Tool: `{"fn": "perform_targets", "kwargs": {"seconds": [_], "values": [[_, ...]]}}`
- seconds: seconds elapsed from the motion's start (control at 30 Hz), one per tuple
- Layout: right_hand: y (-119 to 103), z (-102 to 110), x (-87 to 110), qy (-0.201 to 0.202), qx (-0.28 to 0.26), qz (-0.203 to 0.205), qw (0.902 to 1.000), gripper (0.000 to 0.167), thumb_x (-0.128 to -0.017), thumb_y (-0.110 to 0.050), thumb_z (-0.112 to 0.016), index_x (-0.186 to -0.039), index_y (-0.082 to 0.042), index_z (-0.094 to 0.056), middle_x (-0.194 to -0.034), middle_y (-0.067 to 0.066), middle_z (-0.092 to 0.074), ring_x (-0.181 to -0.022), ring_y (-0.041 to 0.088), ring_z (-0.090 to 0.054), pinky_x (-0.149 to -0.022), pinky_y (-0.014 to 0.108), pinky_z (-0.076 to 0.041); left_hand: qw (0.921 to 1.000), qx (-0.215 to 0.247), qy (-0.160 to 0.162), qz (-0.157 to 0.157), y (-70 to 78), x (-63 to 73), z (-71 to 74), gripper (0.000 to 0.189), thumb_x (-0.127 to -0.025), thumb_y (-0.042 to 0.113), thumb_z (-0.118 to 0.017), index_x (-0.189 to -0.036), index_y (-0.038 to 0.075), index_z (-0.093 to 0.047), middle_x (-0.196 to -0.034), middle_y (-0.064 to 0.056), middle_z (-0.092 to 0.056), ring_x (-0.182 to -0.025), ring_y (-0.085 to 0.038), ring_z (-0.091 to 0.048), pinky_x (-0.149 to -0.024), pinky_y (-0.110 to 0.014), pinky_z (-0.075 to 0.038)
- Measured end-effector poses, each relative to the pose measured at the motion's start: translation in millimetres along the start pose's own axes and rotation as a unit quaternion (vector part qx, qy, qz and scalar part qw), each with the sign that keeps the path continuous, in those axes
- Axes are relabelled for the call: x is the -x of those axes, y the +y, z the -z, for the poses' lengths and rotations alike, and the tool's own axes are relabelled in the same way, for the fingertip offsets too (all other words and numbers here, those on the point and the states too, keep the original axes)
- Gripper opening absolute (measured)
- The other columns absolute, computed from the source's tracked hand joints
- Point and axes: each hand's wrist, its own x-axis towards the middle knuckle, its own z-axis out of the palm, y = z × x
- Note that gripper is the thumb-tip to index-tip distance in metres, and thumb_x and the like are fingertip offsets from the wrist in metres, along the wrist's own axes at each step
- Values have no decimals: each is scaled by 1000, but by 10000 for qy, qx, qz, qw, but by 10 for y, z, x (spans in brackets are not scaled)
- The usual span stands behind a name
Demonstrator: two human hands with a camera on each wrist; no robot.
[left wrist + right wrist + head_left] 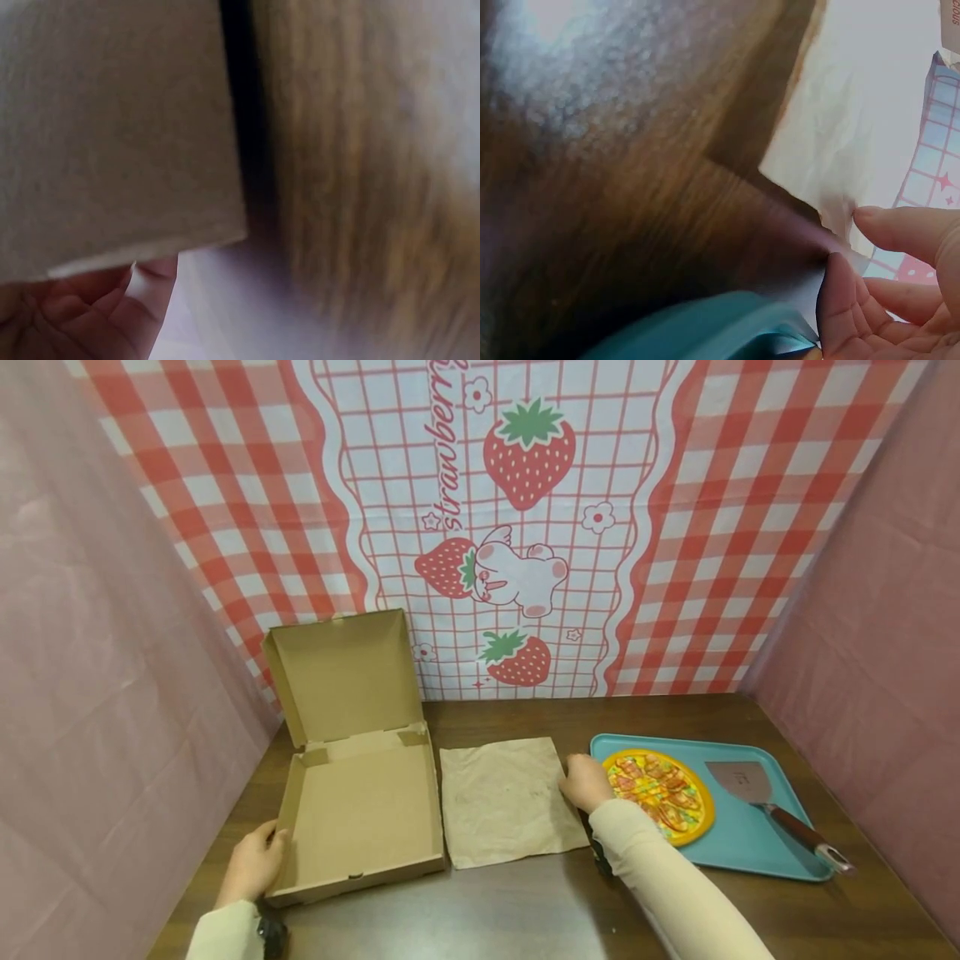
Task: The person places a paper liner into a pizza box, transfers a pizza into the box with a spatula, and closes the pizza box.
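Observation:
An open cardboard pizza box [363, 810] stands on the left of the table, its lid [345, 677] raised at the back. My left hand [251, 864] holds the box's left side near the front corner. In the left wrist view, its fingers [142, 311] lie at the cardboard edge, partly hidden by the box. A creased brown paper sheet [502, 802] lies right of the box. Between thumb and fingers, my right hand [587, 783] pinches the sheet's right edge, which lifts slightly in the right wrist view.
On the right, a blue tray [738, 843] carries a toy pizza [660, 793] and a pizza server [795, 827] with a brown handle. The right forearm passes over the tray's left front corner. A checked strawberry cloth [525, 568] hangs behind the table; pink cloths flank both sides.

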Motion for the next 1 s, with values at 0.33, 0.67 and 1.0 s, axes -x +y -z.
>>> {"fn": "perform_targets", "kwargs": {"seconds": [0.33,0.67,1.0], "values": [[-14,-8,-12,-156,-104,-208,9996,18,-79,3,-59,-93,7,-70,-88,22,-71,-71,28,-61,-63,41,-50,9999,7,103,-51,30,38,-38,44,-100,12,-40,-133,-18,-46,-128,-40,-52,-117,-56,-52,-100,-64,-42],[-28,-27,-11,-129,-391,-418,9983,25,-75,7,-54,-55,-7,-51,-54,2,-45,-53,17,-38,-47,26,-31,10000,40,86,-12,48,67,-57,46,-101,13,-40,-135,-18,-44,-131,-40,-50,-121,-56,-50,-103,-65,-40],[22,-6,-7,64,-554,-272,9981,43,-71,8,-52,-44,-18,-30,-46,-8,-20,-45,10,-20,-44,20,-18,9998,89,165,-16,50,79,-84,46,-100,12,-40,-135,-16,-45,-130,-39,-51,-117,-55,-53,-99,-64,-42]]}}
